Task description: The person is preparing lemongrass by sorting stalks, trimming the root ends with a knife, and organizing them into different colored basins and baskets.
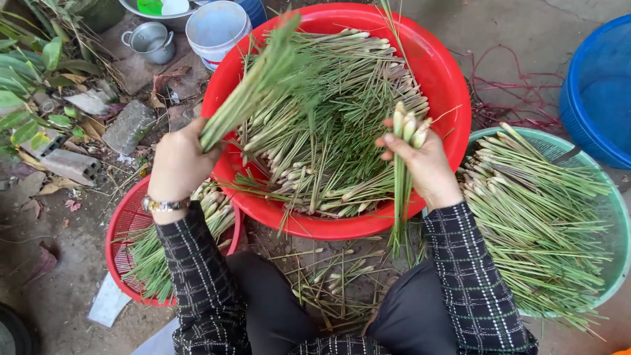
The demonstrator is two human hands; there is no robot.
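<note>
My left hand (176,161) grips a thick bunch of green stalks (259,82) that slants up over the rim of a big red basin (447,85). My right hand (420,161) holds a small bundle of stalks (402,171) upright, pale bulb ends on top, over the basin's near edge. The basin holds a loose heap of the same stalks (328,125). Both sleeves are dark with a pale check, and a metal watch sits on my left wrist.
A red mesh basket (125,230) with stalks lies at the lower left. A green basket (618,217) piled with stalks sits at the right, a blue tub (595,92) behind it. A white bucket (217,29), a metal pot (150,41), stones and scattered stalk scraps lie on the ground.
</note>
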